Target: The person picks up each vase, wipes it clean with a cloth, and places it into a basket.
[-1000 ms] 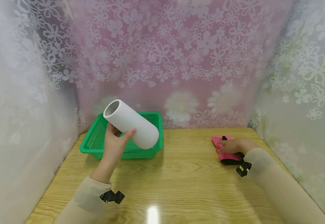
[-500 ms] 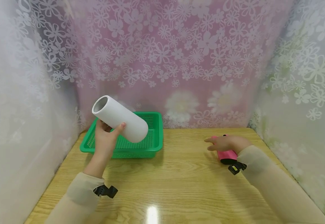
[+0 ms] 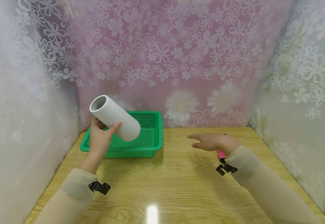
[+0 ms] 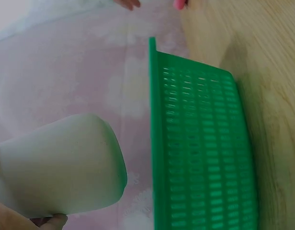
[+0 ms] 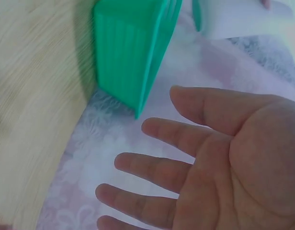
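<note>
My left hand [image 3: 99, 138] grips a white cylindrical vase [image 3: 117, 119], thumb along its near side and fingers behind it. The vase tilts with its open mouth up to the left and its rounded base down to the right. It is held above a green plastic basket [image 3: 131, 154], overlapping it in the head view. In the left wrist view the vase's base [image 4: 102, 163] points toward the basket wall [image 4: 200, 143]. My right hand [image 3: 213, 142] hovers over the table with straight, spread fingers and holds nothing. Beneath its wrist lies a folded pink and black cloth item [image 3: 220, 155], mostly hidden.
The wooden table [image 3: 162, 180] runs back to a pink flowered curtain [image 3: 176, 62]. Pale flowered curtains close in the left [image 3: 30, 124] and right [image 3: 299, 124] sides. The basket stands at the back left, near the rear curtain.
The left hand has carried the vase left and slightly up over the basket. The right hand has let go of the pink cloth item and moved left, its fingers spreading.
</note>
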Demonstrator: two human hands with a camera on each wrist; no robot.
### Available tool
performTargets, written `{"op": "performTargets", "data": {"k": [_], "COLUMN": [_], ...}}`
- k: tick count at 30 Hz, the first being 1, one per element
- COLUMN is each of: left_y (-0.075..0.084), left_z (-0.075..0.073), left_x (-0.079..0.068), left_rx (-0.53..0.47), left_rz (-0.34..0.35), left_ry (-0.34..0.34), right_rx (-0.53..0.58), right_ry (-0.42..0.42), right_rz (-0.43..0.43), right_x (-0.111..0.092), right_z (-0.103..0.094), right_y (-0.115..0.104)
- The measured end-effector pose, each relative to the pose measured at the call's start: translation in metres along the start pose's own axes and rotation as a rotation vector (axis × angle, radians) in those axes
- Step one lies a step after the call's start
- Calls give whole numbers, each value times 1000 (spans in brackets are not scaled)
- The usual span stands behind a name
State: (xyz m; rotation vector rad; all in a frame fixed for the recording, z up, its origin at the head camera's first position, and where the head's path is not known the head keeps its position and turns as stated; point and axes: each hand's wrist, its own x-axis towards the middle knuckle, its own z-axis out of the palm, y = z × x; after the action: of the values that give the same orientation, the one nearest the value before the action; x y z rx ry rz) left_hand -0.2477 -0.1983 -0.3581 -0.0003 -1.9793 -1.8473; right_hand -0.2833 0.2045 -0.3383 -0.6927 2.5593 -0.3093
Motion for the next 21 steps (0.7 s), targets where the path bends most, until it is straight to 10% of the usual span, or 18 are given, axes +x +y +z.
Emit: {"op": "performTargets", "data": {"k": [21], "left_y": [-18], "left_z": [-15], "left_x": [20], "left_rx": [124], "left_rz": [74], "left_ry": [-3], "right_rx": [-48], "right_ry": [173], "right_rz": [-151], "right_x": [23], "right_z": [9], "right_y": [-59]}}
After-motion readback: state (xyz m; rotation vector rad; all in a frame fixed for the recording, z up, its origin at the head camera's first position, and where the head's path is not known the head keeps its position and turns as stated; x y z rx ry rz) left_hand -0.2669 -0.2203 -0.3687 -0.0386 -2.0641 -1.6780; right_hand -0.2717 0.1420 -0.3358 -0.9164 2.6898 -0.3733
